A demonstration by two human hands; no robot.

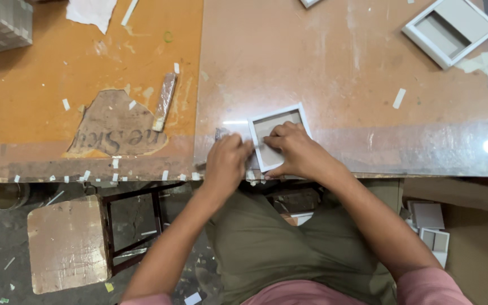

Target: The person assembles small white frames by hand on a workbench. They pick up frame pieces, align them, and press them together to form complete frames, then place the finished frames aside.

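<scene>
Both hands press flat on the small white tray [278, 121] at the tabletop [357, 73] edge, left hand [227, 161] at its left rim, right hand [297, 152] over its middle, neither grip closed.

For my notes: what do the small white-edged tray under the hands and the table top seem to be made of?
Small tray: probably matte greyish paperboard with white paper-covered rims, judging by its thin flat walls. Table top: likely worn brown laminate or board under a glossy sheet; it reflects light.

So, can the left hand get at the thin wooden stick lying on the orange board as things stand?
Probably yes: the left hand rests by the small white frame, and bare table lies between it and the stick.
</scene>
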